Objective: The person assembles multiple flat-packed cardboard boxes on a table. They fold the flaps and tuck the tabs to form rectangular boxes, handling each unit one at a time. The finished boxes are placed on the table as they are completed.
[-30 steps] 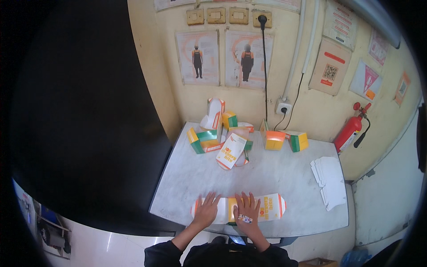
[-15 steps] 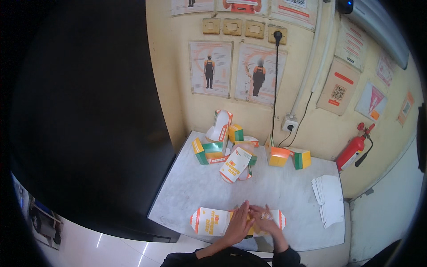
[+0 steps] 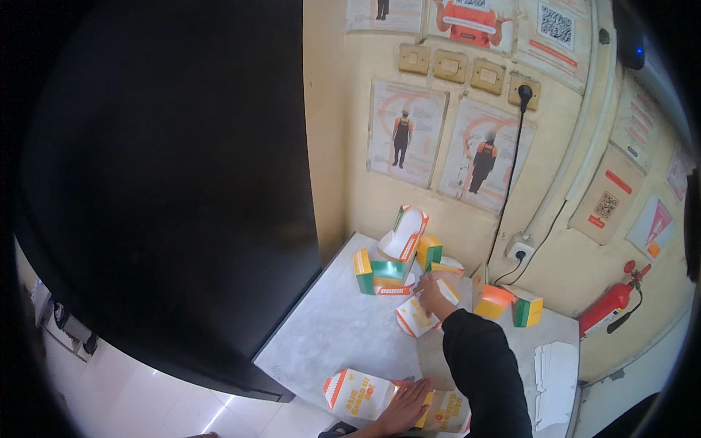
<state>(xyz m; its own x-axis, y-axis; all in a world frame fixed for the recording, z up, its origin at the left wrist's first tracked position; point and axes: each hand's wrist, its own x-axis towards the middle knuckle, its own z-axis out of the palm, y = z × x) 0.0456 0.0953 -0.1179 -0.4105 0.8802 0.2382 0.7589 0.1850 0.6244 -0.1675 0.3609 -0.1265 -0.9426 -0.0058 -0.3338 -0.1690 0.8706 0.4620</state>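
My left hand [image 3: 407,407] lies flat, fingers extended, over the middle of an unfolded printed carton [image 3: 358,394]. Right of it, my black sleeve [image 3: 485,365] crosses the table [image 3: 321,328], hiding part; past that lie white card blanks [image 3: 555,383]. My right hand [image 3: 437,294] touches a white-and-yellow carton [image 3: 416,320]; whether it grips, I can't tell. Crowding it are a green-and-yellow carton [image 3: 385,269] left and an orange-fronted carton [image 3: 494,298] right. Farther right hangs a red fire extinguisher [image 3: 610,301].
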